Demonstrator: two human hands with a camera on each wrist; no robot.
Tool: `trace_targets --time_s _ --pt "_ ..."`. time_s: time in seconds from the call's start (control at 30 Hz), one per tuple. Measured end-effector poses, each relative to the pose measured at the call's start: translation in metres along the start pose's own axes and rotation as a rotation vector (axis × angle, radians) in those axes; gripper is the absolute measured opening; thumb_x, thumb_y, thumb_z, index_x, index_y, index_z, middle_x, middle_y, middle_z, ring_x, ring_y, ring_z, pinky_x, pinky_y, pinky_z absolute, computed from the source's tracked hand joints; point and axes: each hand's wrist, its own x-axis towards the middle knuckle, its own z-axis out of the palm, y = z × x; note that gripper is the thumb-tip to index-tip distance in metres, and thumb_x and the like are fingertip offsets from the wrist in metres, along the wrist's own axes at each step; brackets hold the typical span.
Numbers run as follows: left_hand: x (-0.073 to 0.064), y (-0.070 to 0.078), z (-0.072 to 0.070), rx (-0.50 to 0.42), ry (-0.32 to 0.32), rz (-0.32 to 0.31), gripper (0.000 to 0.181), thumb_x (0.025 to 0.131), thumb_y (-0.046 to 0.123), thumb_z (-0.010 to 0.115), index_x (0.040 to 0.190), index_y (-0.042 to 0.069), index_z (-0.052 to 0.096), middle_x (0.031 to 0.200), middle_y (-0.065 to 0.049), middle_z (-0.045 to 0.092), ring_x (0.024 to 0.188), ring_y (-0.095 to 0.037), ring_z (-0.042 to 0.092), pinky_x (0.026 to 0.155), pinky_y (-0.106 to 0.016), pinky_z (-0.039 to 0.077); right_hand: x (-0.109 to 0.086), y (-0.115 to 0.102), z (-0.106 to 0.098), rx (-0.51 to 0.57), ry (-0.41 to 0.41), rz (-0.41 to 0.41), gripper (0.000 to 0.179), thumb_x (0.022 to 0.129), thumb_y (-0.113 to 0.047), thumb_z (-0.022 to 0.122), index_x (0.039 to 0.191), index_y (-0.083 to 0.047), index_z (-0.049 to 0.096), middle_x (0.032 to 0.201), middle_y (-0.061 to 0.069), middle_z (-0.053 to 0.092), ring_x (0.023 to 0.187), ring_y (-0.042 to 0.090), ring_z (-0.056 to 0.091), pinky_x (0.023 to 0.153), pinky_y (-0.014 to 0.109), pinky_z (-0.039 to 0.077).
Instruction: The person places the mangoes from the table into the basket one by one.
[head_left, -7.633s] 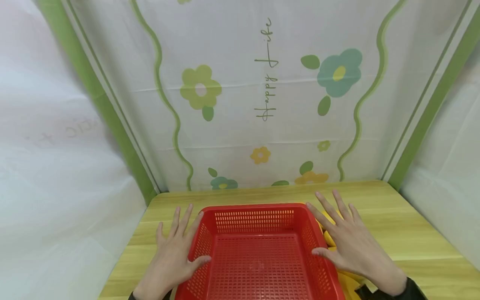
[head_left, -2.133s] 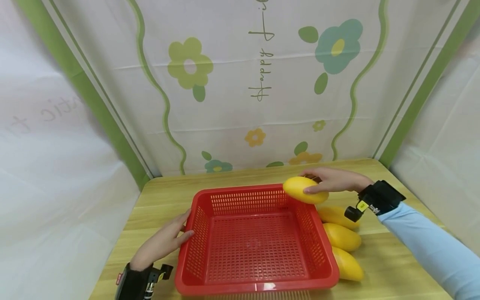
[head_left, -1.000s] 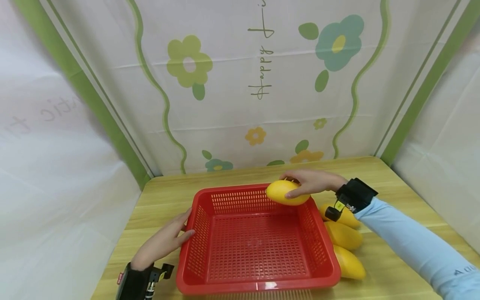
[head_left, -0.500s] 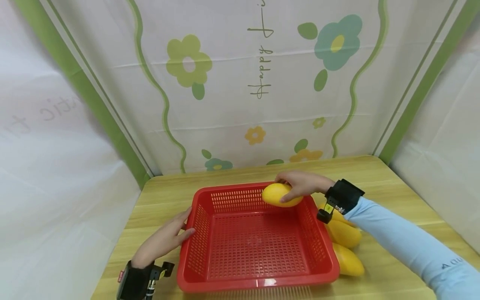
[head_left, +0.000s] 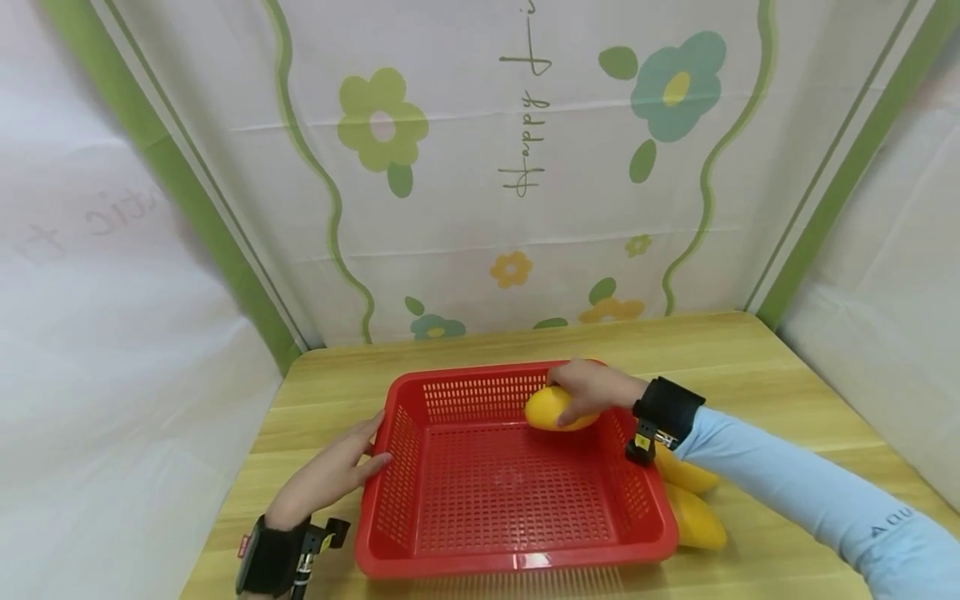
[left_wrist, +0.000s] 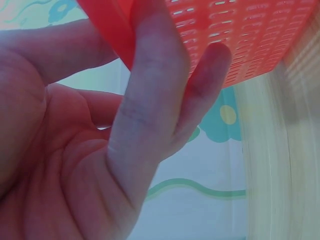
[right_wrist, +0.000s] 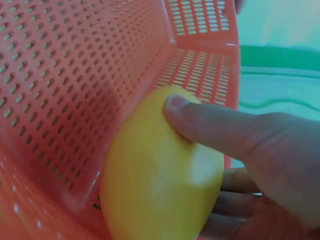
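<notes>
In the head view my right hand grips a yellow mango inside the back right corner of a red plastic basket. The right wrist view shows the thumb across the top of this mango and the other fingers at its far side, partly hidden. The mango is low, close over the perforated basket floor. My left hand holds the basket's left rim, thumb over the edge. From the left wrist, its fingers show against the outer side of the basket wall.
More mangoes lie on the wooden table along the basket's right side, partly hidden by the basket and my right forearm. A white floral cloth stands behind the table, with white sheets on both sides.
My right hand has carried the mango from above the basket's right rim leftward and down into the back right corner. The left hand, raised and spread at first, has stayed on the left rim since.
</notes>
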Motion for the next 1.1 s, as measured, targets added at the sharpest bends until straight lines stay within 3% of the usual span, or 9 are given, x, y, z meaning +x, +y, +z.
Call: trace_targets --time_s 0.27,0.53,0.8,1.1 --pt "0.0 -0.001 0.001 -0.002 0.002 0.0 0.062 0.102 0.012 0.056 0.156 0.001 0.026 0.118 -0.016 0.063 0.098 -0.02 0.067 0.07 -0.022 0.06 0.005 -0.01 0.006 -0.017 0.011 0.034 0.046 0.075 -0.027 0.088 0.107 -0.003 0.067 0.093 0.005 0.067 0.078 0.014 0.058 0.071 0.026 0.051" --pt "-0.001 -0.001 0.002 0.006 0.014 -0.021 0.064 0.102 0.012 0.056 0.156 0.001 0.025 0.118 -0.015 0.063 0.097 -0.018 0.067 0.07 -0.022 0.06 0.009 -0.017 0.012 -0.023 -0.031 0.1 0.046 0.075 -0.027 0.089 0.107 -0.004 0.066 0.095 0.004 0.064 0.084 0.016 0.054 0.073 0.029 0.052" --pt "0.001 -0.004 0.002 0.034 0.017 -0.004 0.064 0.101 0.013 0.057 0.156 0.001 0.026 0.118 -0.015 0.063 0.097 -0.02 0.067 0.067 -0.02 0.059 0.01 -0.017 0.015 -0.088 0.014 0.069 0.04 0.071 -0.026 0.09 0.097 -0.006 0.066 0.088 0.003 0.061 0.077 0.015 0.052 0.066 0.027 0.049" --pt "0.0 0.0 0.001 0.026 0.01 -0.005 0.063 0.101 0.012 0.059 0.155 0.002 0.028 0.118 -0.015 0.064 0.096 -0.019 0.067 0.066 -0.02 0.059 0.016 -0.021 0.027 -0.014 -0.043 0.134 0.037 0.071 -0.021 0.091 0.093 -0.008 0.064 0.084 0.001 0.06 0.077 0.018 0.05 0.069 0.03 0.046"
